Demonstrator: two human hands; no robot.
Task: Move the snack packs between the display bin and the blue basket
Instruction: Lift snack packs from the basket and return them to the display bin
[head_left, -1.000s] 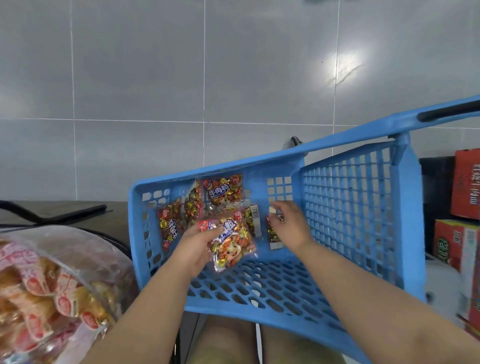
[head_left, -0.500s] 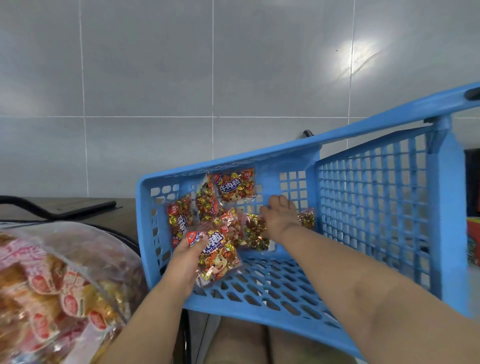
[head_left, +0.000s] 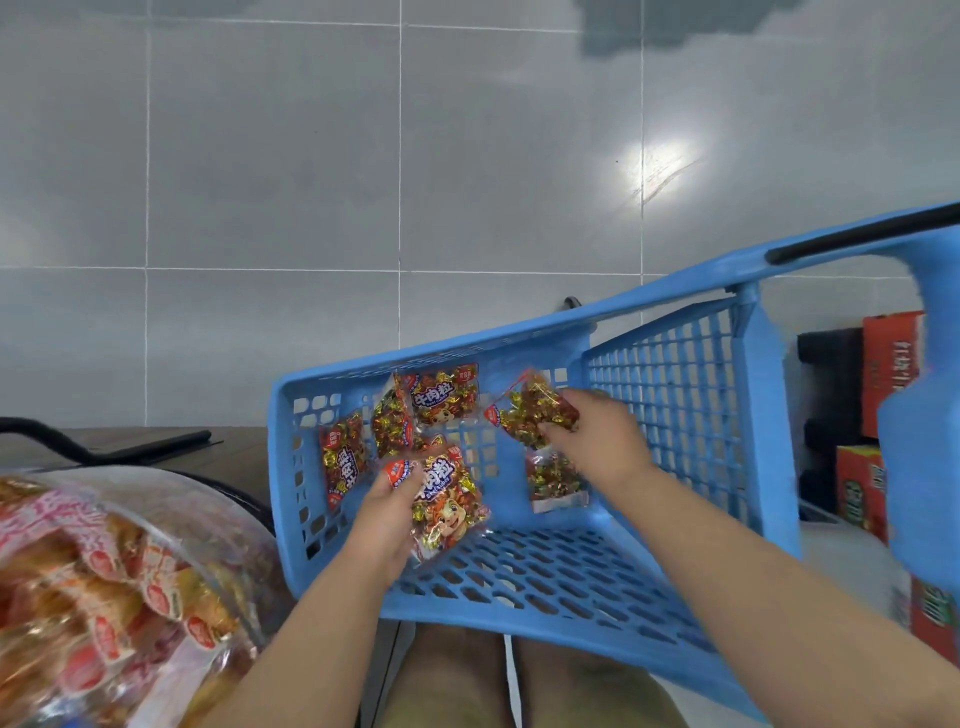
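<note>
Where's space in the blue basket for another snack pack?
The near grid of the blue basket, right of the left hand and nearer than the right hand, is bare. Its far left corner is crowded with snack packs.

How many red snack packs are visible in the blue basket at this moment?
6. The left hand grips one pack, the right hand another. One lies below the right hand. Three lean on the blue basket's far wall. Others may be hidden.
</note>
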